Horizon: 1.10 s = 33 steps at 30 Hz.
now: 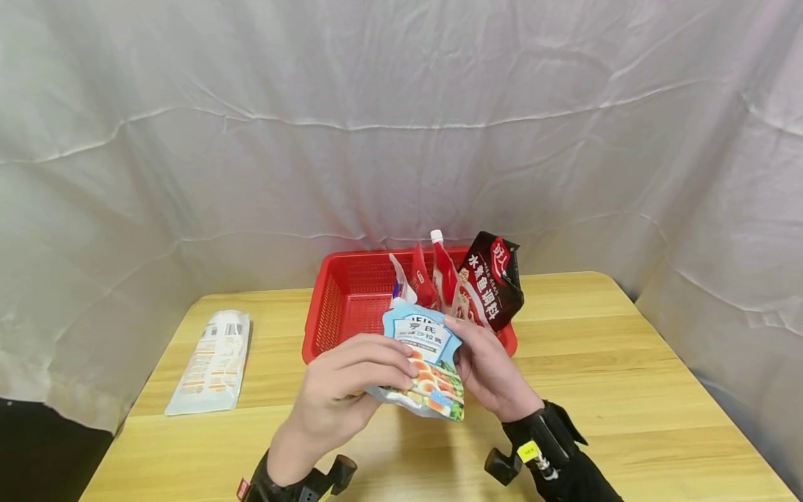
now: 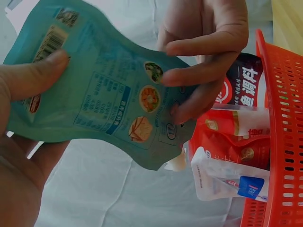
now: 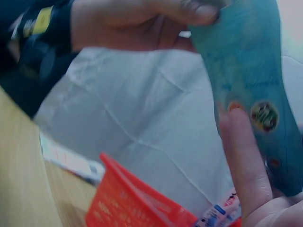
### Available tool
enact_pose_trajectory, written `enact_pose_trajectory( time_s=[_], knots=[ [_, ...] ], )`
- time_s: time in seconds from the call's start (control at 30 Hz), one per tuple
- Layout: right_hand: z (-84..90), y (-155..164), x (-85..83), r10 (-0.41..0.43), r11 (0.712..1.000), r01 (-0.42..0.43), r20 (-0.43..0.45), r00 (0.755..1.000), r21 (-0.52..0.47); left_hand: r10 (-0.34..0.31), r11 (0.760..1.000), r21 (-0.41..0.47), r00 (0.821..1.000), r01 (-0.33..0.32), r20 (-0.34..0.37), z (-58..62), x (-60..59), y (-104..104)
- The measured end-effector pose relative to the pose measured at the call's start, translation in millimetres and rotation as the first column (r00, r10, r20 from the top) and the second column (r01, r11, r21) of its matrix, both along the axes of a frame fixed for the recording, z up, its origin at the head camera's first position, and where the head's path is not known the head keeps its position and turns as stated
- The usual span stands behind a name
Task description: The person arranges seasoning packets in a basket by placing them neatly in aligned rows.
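Observation:
Both hands hold a light-blue salad dressing pouch (image 1: 433,380) in front of the red basket. My left hand (image 1: 341,383) grips its lower left part, thumb on the back and fingers across the front. My right hand (image 1: 492,369) pinches its upper right side. In the left wrist view the pouch's back (image 2: 104,90), with a barcode and small food pictures, faces the camera; the right fingers (image 2: 203,78) lie against it. The right wrist view shows the same back (image 3: 246,61), somewhat blurred, with a right fingertip touching it.
The red plastic basket (image 1: 332,300) stands at the table's back, several pouches upright in its right part. A black seasoning pouch (image 1: 492,279) leans over its right rim; a red pouch (image 1: 444,272) has a white cap. A white packet (image 1: 213,362) lies on the table's left.

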State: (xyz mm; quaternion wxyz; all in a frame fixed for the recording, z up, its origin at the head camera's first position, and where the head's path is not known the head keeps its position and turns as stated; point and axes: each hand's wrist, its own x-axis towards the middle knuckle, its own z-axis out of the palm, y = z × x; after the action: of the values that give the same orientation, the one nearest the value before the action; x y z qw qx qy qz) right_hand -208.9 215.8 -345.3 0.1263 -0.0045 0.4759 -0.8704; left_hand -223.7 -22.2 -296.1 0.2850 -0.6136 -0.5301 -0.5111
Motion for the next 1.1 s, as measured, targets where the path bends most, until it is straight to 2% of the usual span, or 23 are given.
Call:
enact_pose_trajectory(
  time_s=[0.2, 0.3, 0.4, 0.47, 0.6, 0.7, 0.77, 0.83, 0.93, 1.03, 1.1],
  knots=[
    [2.5, 1.4, 1.1, 0.02, 0.99, -0.011, 0.064, 0.998, -0.139, -0.042, 0.997, -0.066, 0.999, 0.043, 0.011, -1.6, -0.4, 0.1],
    [4.2, 2.6, 2.3, 0.029, 0.984, -0.016, 0.07, 0.997, -0.176, -0.035, 0.996, -0.082, 0.999, 0.036, 0.02, -3.2, -0.5, -0.6],
    [6.2, 4.6, 4.1, 0.021, 0.98, -0.01, 0.055, 0.998, -0.198, 0.021, 0.993, -0.121, 0.998, -0.014, 0.057, -4.0, -0.1, -3.7],
    [7.5, 6.7, 5.5, 0.015, 0.977, -0.008, 0.035, 0.999, -0.213, 0.092, 0.983, -0.171, 0.99, -0.073, 0.103, -4.4, 0.5, -7.0],
    [10.3, 11.5, 7.9, 0.014, 0.975, -0.022, -0.036, 0.999, -0.223, 0.227, 0.942, -0.294, 0.954, -0.164, 0.194, -5.6, 0.0, -15.6],
    [12.0, 13.8, 9.0, -0.001, 0.981, -0.017, -0.09, 0.996, -0.196, 0.292, 0.913, -0.357, 0.928, -0.198, 0.231, -6.5, -3.1, -22.3],
    [12.9, 14.2, 9.4, -0.027, 0.988, 0.008, -0.126, 0.992, -0.153, 0.357, 0.89, -0.385, 0.899, -0.246, 0.252, -7.1, -5.7, -26.5],
    [13.7, 13.9, 10.1, -0.05, 0.995, 0.035, -0.168, 0.985, -0.093, 0.408, 0.879, -0.383, 0.862, -0.283, 0.3, -8.4, -8.4, -29.3],
    [14.5, 12.4, 10.9, -0.088, 0.996, 0.092, -0.229, 0.969, 0.007, 0.437, 0.886, -0.361, 0.787, -0.292, 0.436, -11.6, -11.5, -30.5],
    [15.5, 8.9, 11.7, -0.132, 0.983, 0.163, -0.28, 0.951, 0.089, 0.384, 0.914, -0.352, 0.702, -0.199, 0.6, -15.1, -14.7, -29.9],
    [15.9, 5.9, 12.6, -0.164, 0.966, 0.216, -0.31, 0.936, 0.142, 0.376, 0.912, -0.39, 0.642, -0.129, 0.668, -16.4, -17.2, -29.5]
  ],
)
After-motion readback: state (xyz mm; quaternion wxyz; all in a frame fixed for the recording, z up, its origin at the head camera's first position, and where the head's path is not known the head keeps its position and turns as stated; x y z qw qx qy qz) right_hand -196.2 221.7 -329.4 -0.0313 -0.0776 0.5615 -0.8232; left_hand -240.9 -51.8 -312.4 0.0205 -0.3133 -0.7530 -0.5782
